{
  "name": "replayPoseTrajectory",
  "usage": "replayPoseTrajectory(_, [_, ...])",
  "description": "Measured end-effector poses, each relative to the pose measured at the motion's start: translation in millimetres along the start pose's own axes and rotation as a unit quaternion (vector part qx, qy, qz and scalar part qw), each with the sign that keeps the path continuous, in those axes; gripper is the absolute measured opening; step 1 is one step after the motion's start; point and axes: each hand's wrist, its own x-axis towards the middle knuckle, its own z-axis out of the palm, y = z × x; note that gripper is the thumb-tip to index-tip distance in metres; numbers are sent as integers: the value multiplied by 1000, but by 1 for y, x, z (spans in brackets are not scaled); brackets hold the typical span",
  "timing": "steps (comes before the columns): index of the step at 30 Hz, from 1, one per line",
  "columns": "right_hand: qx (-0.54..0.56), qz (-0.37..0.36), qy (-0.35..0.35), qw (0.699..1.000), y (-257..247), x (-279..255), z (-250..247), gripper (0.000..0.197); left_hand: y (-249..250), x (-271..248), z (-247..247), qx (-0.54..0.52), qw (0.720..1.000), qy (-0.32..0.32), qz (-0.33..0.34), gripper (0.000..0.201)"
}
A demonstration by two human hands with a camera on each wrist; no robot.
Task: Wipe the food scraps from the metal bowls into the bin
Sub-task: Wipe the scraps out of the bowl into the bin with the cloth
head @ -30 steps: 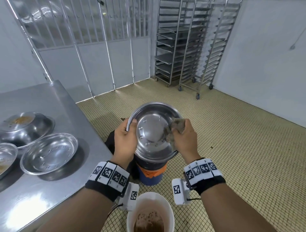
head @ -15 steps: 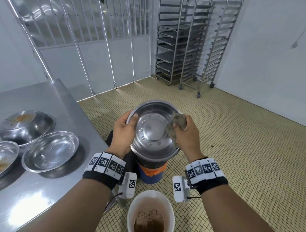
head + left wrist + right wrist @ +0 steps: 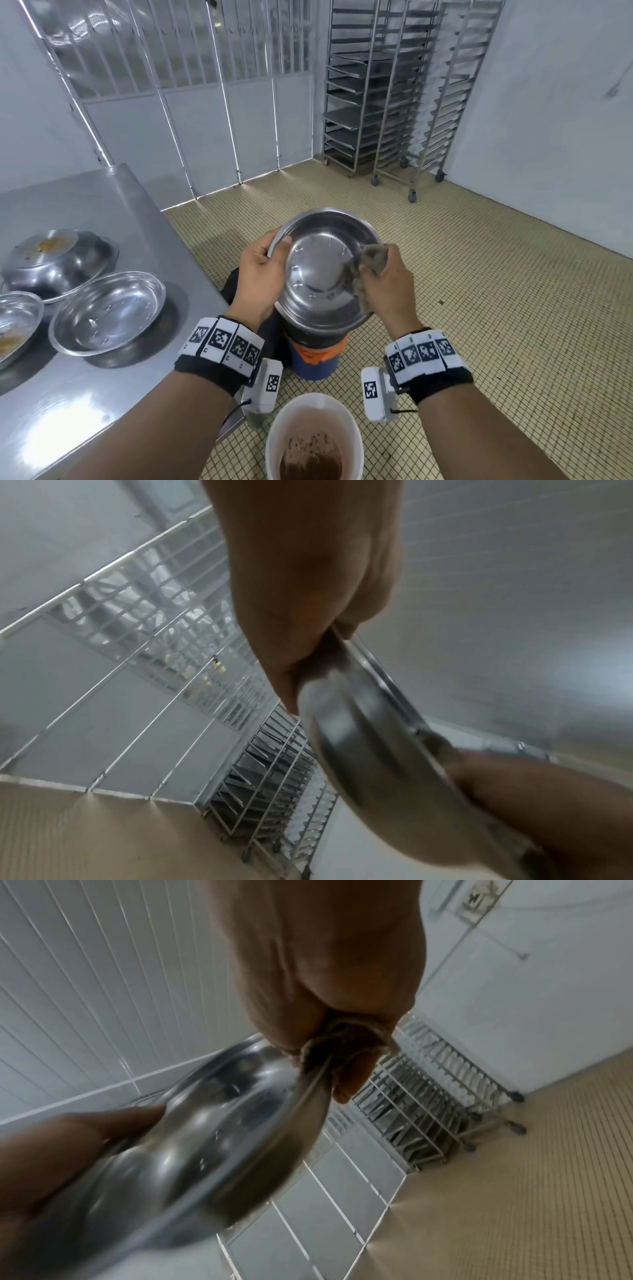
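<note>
Held bowl: round stainless, shallow, small dimples ringing the flat base, tipped toward the person above the dark bin with its orange liner edge. Inside looks nearly clean, a few specks low on the base.

Left hand pinches the bowl's left rim, thumb inside, fingers behind. Right hand is closed around a bunched brownish rag, pressing it on the right inner wall; right wrist view shows the cloth folded over the rim there.

Step in hand, by judgement: the wiping pass on this bowl, close to done. The next move likely calls for a sweep down across the base toward the low rim so the crumbs drop in the bin, keeping the tilt and the rim grip firm; the metal looks slick.

Outward: a white bucket of brown slop sits on the tiled floor nearest the person. The steel table to the left carries a clean-looking shallow bowl, an upturned bowl with orange scraps on its base, and a soiled bowl at the frame edge. So at least two are left.
</note>
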Motion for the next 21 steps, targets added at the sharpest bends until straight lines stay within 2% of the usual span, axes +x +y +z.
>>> replayPoseTrajectory(2, [-34,-31,5,999,-6,14,-7,19,-1,-5,2,23,999,-38,11,26])
replayPoseTrajectory(4, [-56,-54,-5,997,-14,27,-15,21,-1,-7,5,19,999,-49,13,25])
replayPoseTrajectory(7, [-37,-48,3,998,-17,27,-15,23,2,0,6,-18,1000,0,-6,23])
replayPoseTrajectory(10, [31,11,-2,999,-10,9,-4,21,6,7,4,-38,998,52,-11,20])
replayPoseTrajectory(12, [32,28,-11,999,-8,5,-2,19,5,4,3,-17,999,47,2,20])
replayPoseTrajectory(17, [-19,-23,-25,999,-22,29,-18,15,0,-10,4,23,999,-28,7,25])
replayPoseTrajectory(21, [-2,-13,16,1000,-20,20,-12,16,2,-3,7,-13,999,32,-10,21])
